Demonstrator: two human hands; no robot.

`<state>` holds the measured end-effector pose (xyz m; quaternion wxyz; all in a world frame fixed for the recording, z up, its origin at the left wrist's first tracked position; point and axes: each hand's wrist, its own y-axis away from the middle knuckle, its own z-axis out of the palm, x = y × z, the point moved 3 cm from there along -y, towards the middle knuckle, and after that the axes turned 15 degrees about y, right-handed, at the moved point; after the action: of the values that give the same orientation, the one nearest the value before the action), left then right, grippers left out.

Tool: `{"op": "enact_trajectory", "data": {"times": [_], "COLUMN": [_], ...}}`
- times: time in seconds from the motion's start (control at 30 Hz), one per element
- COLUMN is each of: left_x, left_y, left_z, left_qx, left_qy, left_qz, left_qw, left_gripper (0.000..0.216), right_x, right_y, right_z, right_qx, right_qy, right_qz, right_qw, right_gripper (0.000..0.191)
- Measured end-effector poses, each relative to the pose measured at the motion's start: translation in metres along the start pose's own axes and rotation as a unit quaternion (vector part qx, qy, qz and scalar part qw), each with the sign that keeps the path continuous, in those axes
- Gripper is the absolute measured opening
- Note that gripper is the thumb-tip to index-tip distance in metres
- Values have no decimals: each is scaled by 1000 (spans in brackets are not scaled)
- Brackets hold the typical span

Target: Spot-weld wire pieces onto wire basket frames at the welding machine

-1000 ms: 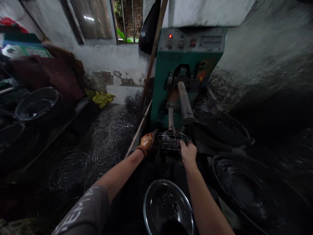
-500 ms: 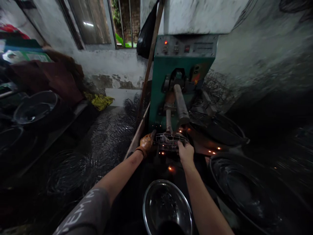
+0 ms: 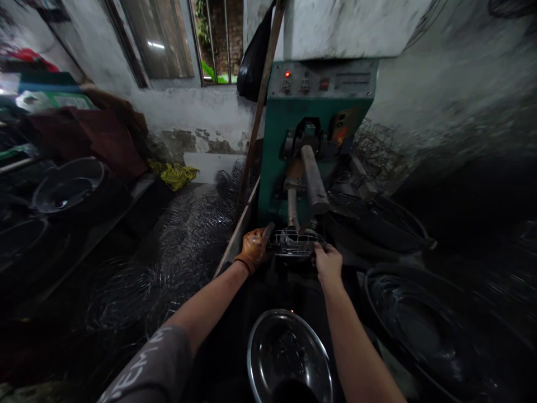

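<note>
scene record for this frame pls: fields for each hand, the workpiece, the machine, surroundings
left hand: orange-stained gloved left hand grips the left edge of the wire basket
right hand: bare right hand grips its right edge
workpiece: small round wire-mesh basket, held under the machine's two metal arms
machine: green metal-cased machine, red indicator lit on its panel
surroundings: shiny steel bowl below the forearms; dark heap of wire baskets at left

The grey sleeve [image 3: 146, 366] carries pale capital letters, partly cut off; "EM" can be made out, the rest cannot. The markings on the machine's control panel [image 3: 323, 81] are too blurred to read.
</note>
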<state>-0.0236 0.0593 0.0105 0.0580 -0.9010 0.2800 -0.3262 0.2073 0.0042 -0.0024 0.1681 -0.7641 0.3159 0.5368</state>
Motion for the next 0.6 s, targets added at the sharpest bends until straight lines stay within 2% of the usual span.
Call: {"op": "enact_trajectory", "data": {"times": [0.2,0.43,0.6], "left_x": [2,4,-12], "left_y": [-2,-1,2], "left_z": [4,4,8], "left_qx": [6,0,-33], "left_qy": [-16,5,42], "left_qz": [2,3,-94], "left_qw": [1000,1000,994], "left_gripper": [85,86,98], "right_x": [-1,3,7], "right_y": [-1,-7,-7], "right_z": [-1,-3,-3], "right_qx": [0,11,9], "right_qy": [-23,4,13], "right_qz": [19,-9,1], "right_qw": [1000,1000,1000], "right_gripper": [42,41,38]}}
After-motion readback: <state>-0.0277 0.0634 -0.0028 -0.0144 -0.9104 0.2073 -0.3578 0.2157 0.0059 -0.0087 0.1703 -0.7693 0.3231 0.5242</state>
